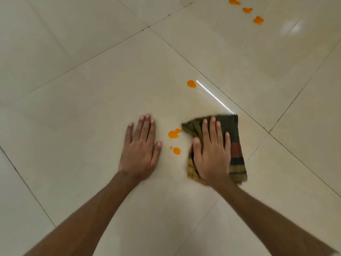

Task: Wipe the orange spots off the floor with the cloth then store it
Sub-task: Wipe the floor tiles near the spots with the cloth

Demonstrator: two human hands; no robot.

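Note:
My right hand [212, 150] presses flat on a folded dark cloth [235, 145] with olive, red and yellow stripes, lying on the beige tiled floor [92, 89]. The cloth's left corner almost touches an orange spot [174, 133]. A smaller orange spot [176, 150] lies just below it, between my two hands. My left hand [141, 148] rests flat on the bare tile, fingers spread, holding nothing. Farther off is another orange spot [191, 83], with tiny specks under it. Three more orange spots [247, 10] form a line near the top right.
Dark grout lines cross the glossy floor diagonally. A bright streak of reflected light [215, 97] runs from the middle orange spot down to the cloth's far corner. Another glare patch [293, 27] shows at the top right.

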